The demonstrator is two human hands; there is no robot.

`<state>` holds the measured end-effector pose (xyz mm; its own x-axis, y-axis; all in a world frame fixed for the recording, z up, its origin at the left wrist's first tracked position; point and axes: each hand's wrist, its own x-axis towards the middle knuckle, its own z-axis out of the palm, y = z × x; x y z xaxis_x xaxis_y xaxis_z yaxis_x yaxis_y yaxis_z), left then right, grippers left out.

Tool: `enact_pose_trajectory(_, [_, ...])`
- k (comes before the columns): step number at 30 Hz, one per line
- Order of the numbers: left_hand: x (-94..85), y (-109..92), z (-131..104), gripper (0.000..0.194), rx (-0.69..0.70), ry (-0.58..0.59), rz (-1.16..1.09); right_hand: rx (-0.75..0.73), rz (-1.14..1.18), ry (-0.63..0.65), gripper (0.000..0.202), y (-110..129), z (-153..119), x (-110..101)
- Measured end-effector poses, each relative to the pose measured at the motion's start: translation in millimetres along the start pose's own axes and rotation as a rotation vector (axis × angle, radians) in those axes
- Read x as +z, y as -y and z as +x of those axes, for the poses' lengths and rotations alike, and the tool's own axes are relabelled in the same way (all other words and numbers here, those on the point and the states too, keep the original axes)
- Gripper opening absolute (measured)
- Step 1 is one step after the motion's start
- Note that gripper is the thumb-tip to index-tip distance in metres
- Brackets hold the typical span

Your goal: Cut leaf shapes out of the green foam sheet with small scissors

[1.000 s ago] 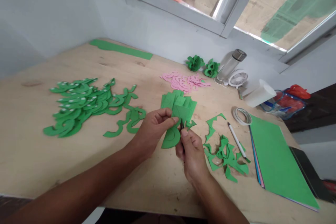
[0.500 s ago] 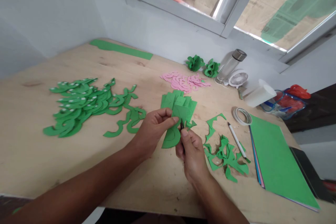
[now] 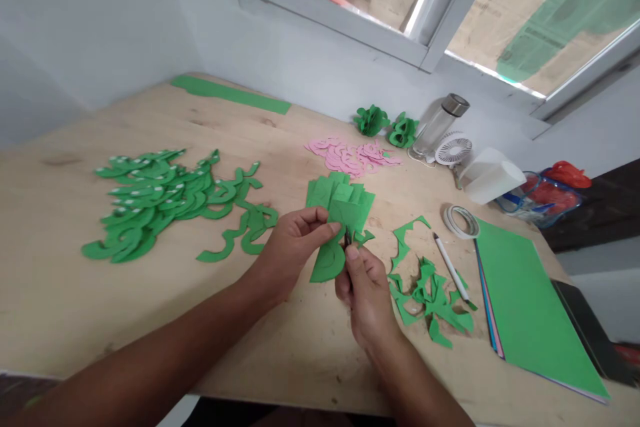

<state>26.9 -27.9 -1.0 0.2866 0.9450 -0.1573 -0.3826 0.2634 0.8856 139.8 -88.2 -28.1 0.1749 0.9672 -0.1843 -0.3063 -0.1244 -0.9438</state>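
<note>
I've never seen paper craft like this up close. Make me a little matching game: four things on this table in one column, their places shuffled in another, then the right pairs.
Things
1. Green paper piece with a curved outline
2. Pink curved paper cut-outs
3. Round white roll of tape
4. Slim white pen

Places
A. By the far corner of the large green paper sheet
B. Between that sheet and the loose green paper scraps
C. In the left hand
D. In front of two ruffled green paper shapes

Pairs: 1-C, 2-D, 3-A, 4-B

Paper piece (image 3: 329, 264) between cutouts (image 3: 170, 199) on left, scraps (image 3: 440, 297) on right.
</note>
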Motion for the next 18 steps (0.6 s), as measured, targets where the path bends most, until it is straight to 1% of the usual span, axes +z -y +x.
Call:
enact_pose_trajectory(8, [-2.6, 4.5, 1.5, 0.022, -0.005, 0.008, -0.033, -0.001, -0.001, -0.001, 0.062, 1.8, -0.6, 1.1])
enact_pose_trajectory(13, [-0.9, 2.0, 0.7, 0.022, -0.017, 0.004, -0.049, -0.002, -0.004, 0.003, 0.061, 1.4, 0.5, 0.9])
enact_pose_trajectory(18, [0.5, -0.7, -0.9, 0.023, -0.012, 0.003, -0.019, -0.013, -0.017, -0.002, 0.060, 0.8, -0.7, 0.5])
